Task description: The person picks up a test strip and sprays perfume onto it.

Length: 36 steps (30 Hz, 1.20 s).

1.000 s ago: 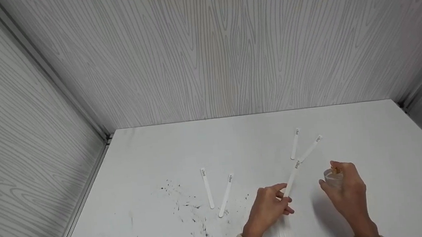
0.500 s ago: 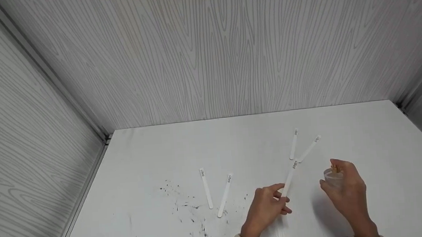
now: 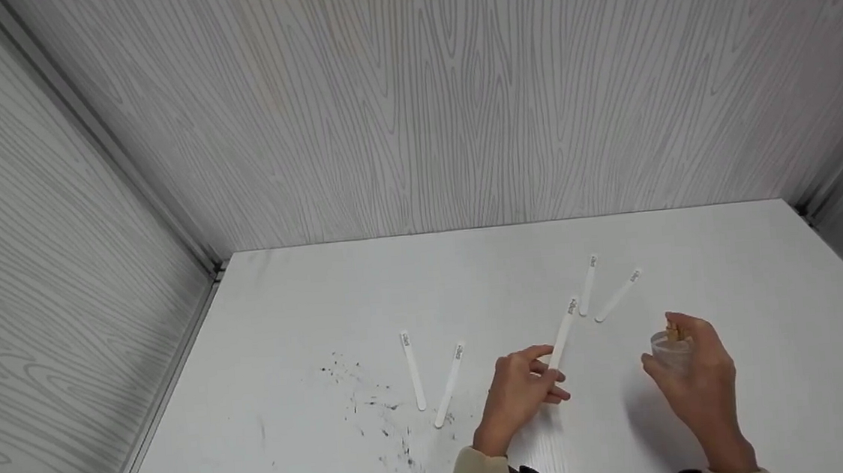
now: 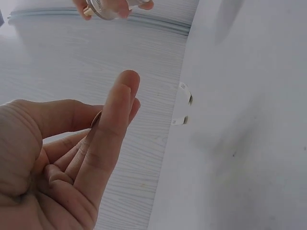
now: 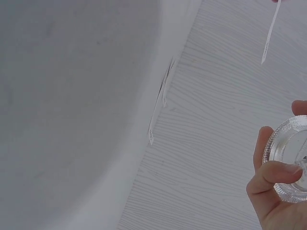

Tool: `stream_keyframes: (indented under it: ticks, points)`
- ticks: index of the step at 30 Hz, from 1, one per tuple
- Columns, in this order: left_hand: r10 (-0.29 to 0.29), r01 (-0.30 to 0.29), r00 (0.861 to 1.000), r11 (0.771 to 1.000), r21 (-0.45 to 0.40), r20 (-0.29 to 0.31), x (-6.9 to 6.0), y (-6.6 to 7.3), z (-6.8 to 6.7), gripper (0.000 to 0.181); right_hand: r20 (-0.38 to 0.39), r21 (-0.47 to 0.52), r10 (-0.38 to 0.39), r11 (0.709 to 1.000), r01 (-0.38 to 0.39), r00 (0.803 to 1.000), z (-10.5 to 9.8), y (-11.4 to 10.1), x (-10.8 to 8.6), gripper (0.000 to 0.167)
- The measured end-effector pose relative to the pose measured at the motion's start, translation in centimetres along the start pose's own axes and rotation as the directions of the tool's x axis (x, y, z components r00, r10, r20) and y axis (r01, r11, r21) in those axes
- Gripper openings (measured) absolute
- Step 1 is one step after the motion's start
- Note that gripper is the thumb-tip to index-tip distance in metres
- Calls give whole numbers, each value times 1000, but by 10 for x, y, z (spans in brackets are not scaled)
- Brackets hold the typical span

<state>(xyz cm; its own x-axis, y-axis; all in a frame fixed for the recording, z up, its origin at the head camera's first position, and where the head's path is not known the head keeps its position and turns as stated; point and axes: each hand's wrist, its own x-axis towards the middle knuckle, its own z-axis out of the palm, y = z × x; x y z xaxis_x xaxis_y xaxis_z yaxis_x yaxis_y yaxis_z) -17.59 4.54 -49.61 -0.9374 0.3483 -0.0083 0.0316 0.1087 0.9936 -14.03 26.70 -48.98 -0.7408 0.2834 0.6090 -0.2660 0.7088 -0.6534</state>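
My left hand pinches a narrow white flat strip, its printed end pointing up and away, tilted above the table. Between thumb and fingers in the left wrist view, only the strip's thin edge shows. My right hand grips a small clear plastic cup with a ridged rim, thumb and fingers round it. Something small and tan shows at the cup's mouth by the fingertips; its kind is unclear. Beyond the left hand, two similar strips, an upright one and a slanted one, lie on the table.
Two more printed strips, one on the left and one beside it, lie left of the left hand. Dark specks and scuffs mark the white table near them. Wood-grain panels enclose the back and sides.
My left hand has drawn the strip slightly left and up, so its printed end stands apart from the slanted strip in view. The right hand keeps the cup, barely moved.
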Motion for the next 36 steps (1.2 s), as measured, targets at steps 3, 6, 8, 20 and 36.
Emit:
stream_keyframes:
  ticks: [3,6,8,20,36]
  points:
    - [-5,4,1000,1000,-10,-10,6,0,0,36,-1,9,-1,1000,1,1000,0,0,1,62]
    - [-8,8,1000,1000,-10,-16,12,0,-1,33,1,7,4,1000,-4,1000,0,1,1,62]
    - [-9,8,1000,1000,-15,-17,16,1,-3,30,2,1,13,1000,-13,1000,0,1,1,63]
    - [-43,38,998,994,-106,-36,40,2,-6,13,-22,8,5,1000,-5,1000,-2,4,5,58]
    - [-119,108,990,986,-125,-82,61,3,6,14,-12,-9,63,998,-63,998,-6,1,4,56]
